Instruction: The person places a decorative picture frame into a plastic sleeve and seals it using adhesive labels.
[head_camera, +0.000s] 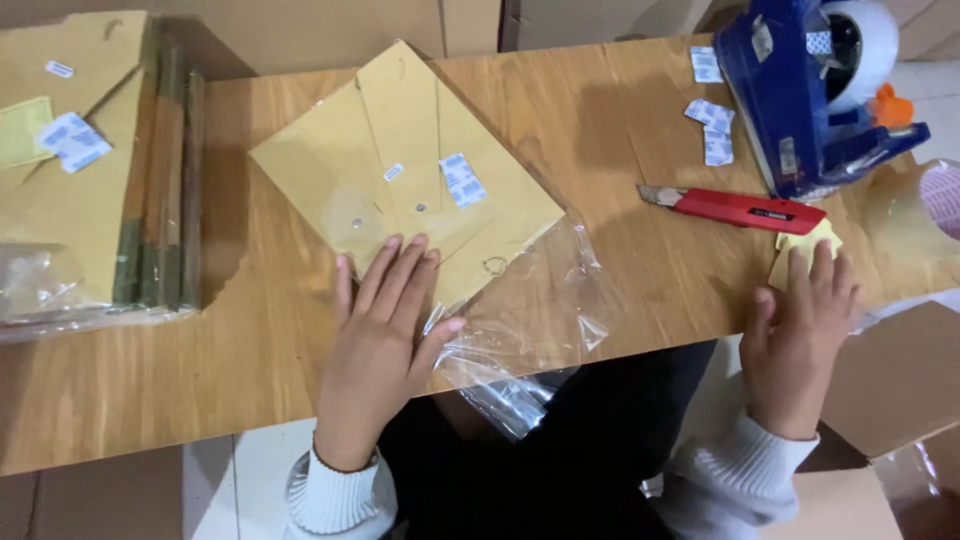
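Observation:
My left hand (385, 325) lies flat, fingers together, on the near corner of a brown paper envelope (400, 175) with small white labels on it. The envelope rests on the wooden table (620, 130), partly inside a clear plastic sleeve (535, 320) that hangs over the front edge. My right hand (800, 325) rests on the table's right end, fingertips on a small yellow sheet (812, 243). A red utility knife (745, 208) lies just beyond that hand.
A stack of bagged brown envelopes (85, 170) sits at the left. A blue tape dispenser (800, 90) stands at the back right, with loose white labels (712, 125) beside it. An open cardboard box (890, 380) stands at the lower right.

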